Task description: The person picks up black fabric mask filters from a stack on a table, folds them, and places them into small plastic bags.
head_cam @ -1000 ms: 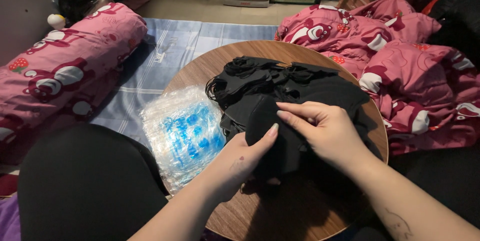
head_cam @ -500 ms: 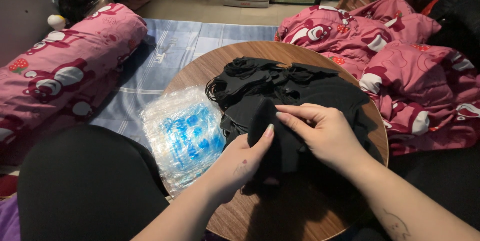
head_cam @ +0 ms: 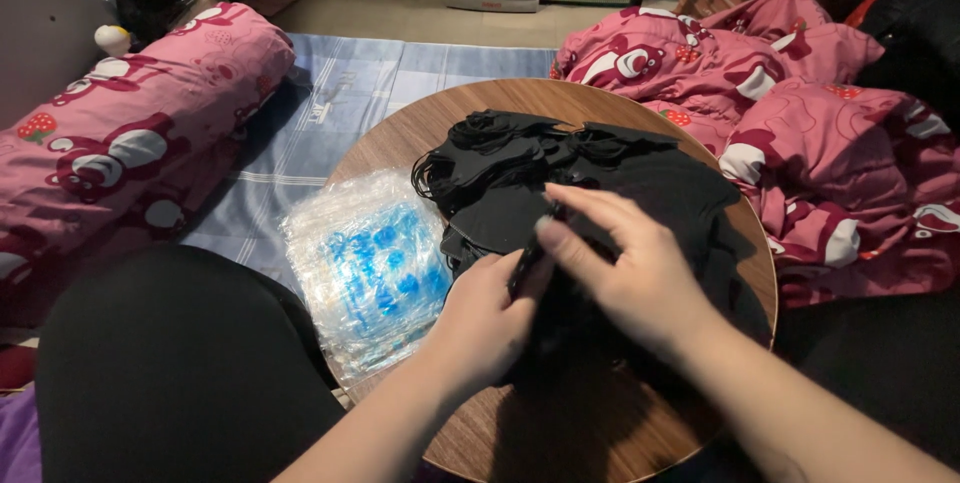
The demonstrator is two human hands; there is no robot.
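Note:
A pile of black fabric masks (head_cam: 590, 183) with thin ear loops lies on a round wooden table (head_cam: 400, 133). My left hand (head_cam: 485, 323) and my right hand (head_cam: 625, 268) meet at the near edge of the pile. Both pinch one black mask (head_cam: 525, 263) between their fingertips, the right hand above, the left below. A stack of clear plastic bags with blue print (head_cam: 370, 268) lies at the table's left edge, just left of my left hand.
A long pink bolster with a bear pattern (head_cam: 120, 143) lies at the left on a blue checked mat (head_cam: 340, 93). A crumpled pink blanket (head_cam: 800, 123) lies to the right. My black-clad knee (head_cam: 170, 373) fills the lower left.
My right hand has slid down and left over the pile. Its fingers have closed with the left hand's onto the edge of a black mask.

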